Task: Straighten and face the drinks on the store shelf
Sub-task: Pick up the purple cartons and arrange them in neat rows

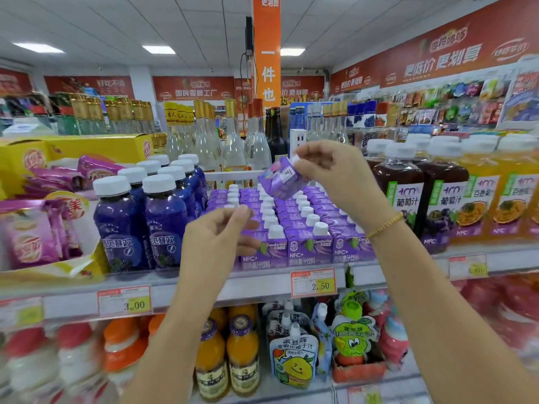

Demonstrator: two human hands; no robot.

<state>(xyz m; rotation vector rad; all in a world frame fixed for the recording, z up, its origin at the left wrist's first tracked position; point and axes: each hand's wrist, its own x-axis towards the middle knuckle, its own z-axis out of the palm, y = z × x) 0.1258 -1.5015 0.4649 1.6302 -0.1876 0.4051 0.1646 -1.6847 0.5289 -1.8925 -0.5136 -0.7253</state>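
Pinching a purple carton (pixel 280 180) by its white cap with the right hand (pixel 335 170), tilted up above the carton rows (pixel 309 246), probably to spin the label forward. Curling the left hand (pixel 215 237) at another cap down-left of that grip, can't tell if actually gripping. Hemmed in by blue bottles (pixel 166 220) left and grape juice bottles (pixel 404 188) right, so a tight drop back in.

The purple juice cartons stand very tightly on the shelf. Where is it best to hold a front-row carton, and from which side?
Pinch its white cap from above. The front-row carton is packed tight on both sides, so the raised cap is probably the easiest free part. The right hand holds the lifted carton this way.
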